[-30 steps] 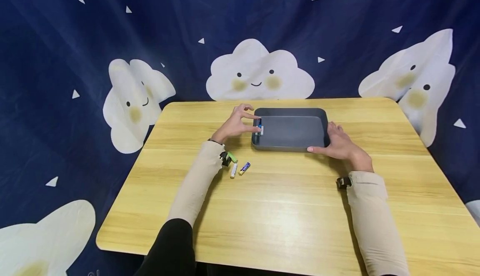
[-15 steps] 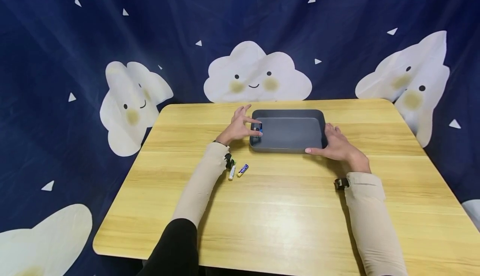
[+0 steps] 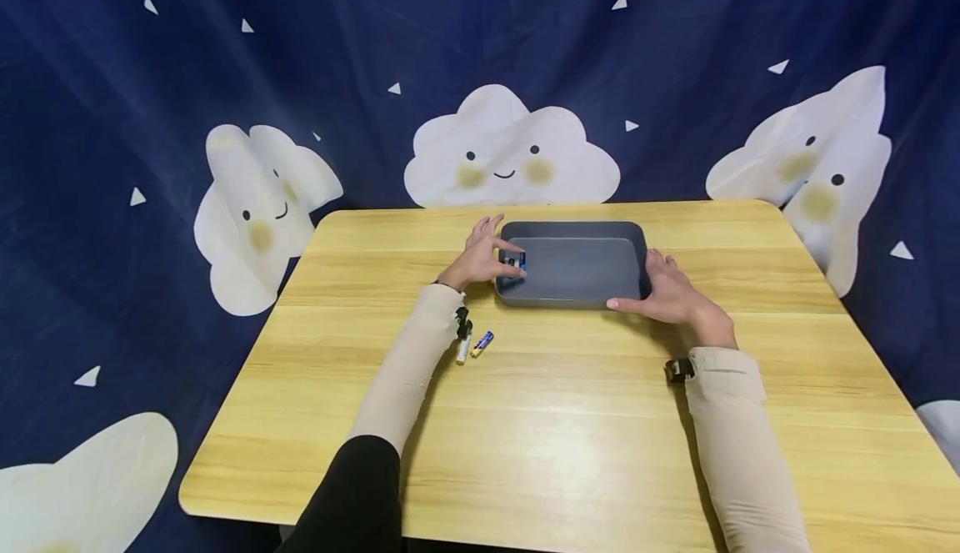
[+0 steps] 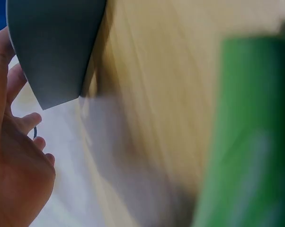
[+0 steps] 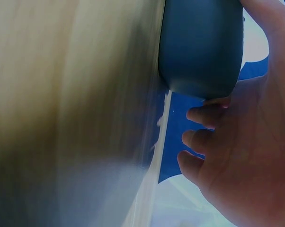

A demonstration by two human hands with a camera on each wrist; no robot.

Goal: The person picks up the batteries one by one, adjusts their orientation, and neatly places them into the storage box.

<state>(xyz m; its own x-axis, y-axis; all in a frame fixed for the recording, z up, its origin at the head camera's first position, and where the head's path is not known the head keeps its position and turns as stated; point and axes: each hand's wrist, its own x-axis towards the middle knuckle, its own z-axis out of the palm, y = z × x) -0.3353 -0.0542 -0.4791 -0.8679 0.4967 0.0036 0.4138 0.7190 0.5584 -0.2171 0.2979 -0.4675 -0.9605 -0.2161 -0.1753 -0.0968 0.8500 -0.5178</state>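
Observation:
My left hand [image 3: 480,259] reaches over the left end of a dark grey tray [image 3: 577,299] and pinches a blue battery [image 3: 522,260] between thumb and index finger. Other small batteries [image 3: 512,263] show beside it inside the tray, partly covered by the fingers. Over the tray's near right corner, my right hand [image 3: 675,293] holds on, thumb along the front wall and fingers at the right side. The right wrist view shows the tray's outer wall [image 5: 201,47] against that hand [image 5: 246,137]. In the left wrist view the tray's corner hides the pinching fingertips.
Near the left wrist lie a white battery [image 3: 463,349] and a blue-and-gold battery [image 3: 482,344] on the wooden table [image 3: 570,419]. A blurred green battery [image 4: 256,132] fills the right of the left wrist view. A cloud-print curtain [image 3: 360,52] hangs behind the table.
My left hand, pinching the blue battery, has shifted slightly nearer within the tray's left end. The green battery has gone behind the left wrist in the head view. The right hand stays at the tray.

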